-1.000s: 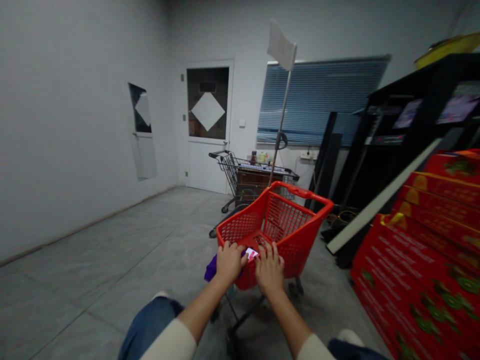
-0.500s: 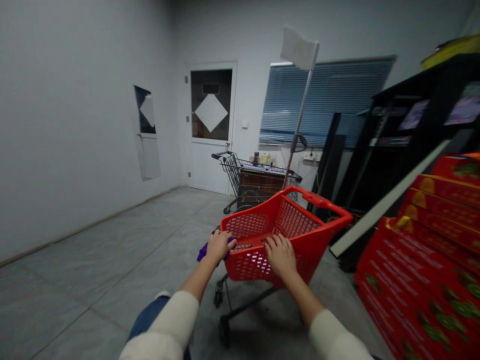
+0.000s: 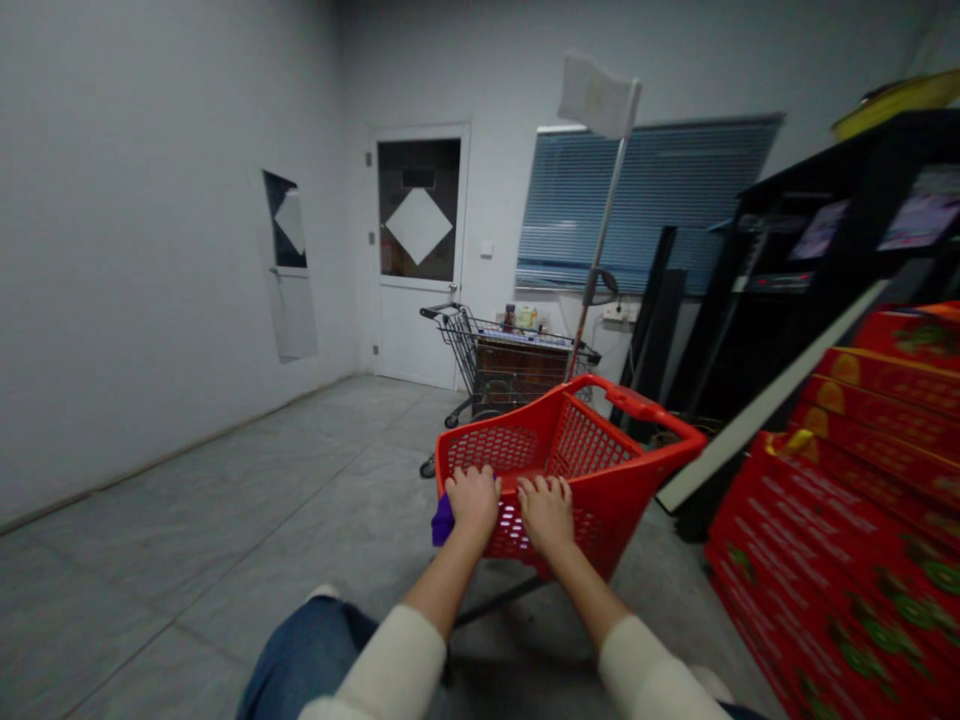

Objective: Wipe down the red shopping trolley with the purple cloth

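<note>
A red plastic shopping cart (image 3: 622, 490) with perforated sides stands right in front of me. My left hand (image 3: 474, 503) presses a purple cloth (image 3: 442, 521) against the cart's near rim, and most of the cloth is under the palm and fingers. Close by on the right, my right hand (image 3: 549, 512) has its fingers curled over the same rim. Both forearms reach forward in pale sleeves. The cart's basket shows a grid panel inside.
Behind stands a wire cart (image 3: 469, 350) with a brown box and small items. A flag (image 3: 596, 95) rises on a pole. Stacked red cartons (image 3: 832, 530) are close on the right, beside a leaning pale board (image 3: 780, 395). A white door (image 3: 416, 335) is at the back.
My left hand has slid right along the rim with the purple cloth, closer to my right hand. My right hand has shifted slightly left.
</note>
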`<state>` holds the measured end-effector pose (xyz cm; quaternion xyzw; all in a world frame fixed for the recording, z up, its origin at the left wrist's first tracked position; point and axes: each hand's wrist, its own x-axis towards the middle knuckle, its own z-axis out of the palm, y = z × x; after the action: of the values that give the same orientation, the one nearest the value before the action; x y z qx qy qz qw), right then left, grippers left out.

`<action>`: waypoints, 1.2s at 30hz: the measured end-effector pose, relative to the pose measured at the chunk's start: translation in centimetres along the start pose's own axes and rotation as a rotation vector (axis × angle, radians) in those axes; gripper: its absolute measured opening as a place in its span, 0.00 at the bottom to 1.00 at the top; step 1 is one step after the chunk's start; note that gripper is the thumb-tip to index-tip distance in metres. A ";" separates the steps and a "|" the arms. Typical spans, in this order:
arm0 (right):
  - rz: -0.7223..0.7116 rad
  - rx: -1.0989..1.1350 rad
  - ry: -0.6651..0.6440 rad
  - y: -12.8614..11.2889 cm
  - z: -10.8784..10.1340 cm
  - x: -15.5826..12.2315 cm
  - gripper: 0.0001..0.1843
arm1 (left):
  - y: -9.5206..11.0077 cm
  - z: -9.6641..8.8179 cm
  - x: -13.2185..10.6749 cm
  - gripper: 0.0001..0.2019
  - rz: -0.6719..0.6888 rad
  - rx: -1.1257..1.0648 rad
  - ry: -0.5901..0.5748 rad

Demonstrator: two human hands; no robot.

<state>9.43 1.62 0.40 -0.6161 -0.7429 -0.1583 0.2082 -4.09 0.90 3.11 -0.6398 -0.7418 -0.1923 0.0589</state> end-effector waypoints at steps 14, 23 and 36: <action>-0.078 0.030 -0.008 0.4 -1.0 0.6 0.20 | -7.1 -1.0 2.6 0.21 -0.047 0.100 -0.084; -0.089 0.051 -0.001 -1.2 -1.4 0.1 0.16 | -2.5 0.1 1.3 0.19 0.153 0.027 0.071; -0.095 0.167 0.001 -2.3 -0.7 0.0 0.14 | -7.9 -0.7 3.9 0.20 0.039 0.054 -0.055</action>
<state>7.20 0.86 1.07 -0.5607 -0.7817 -0.1058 0.2517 -12.57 3.37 3.37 -0.6575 -0.7354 -0.1530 0.0594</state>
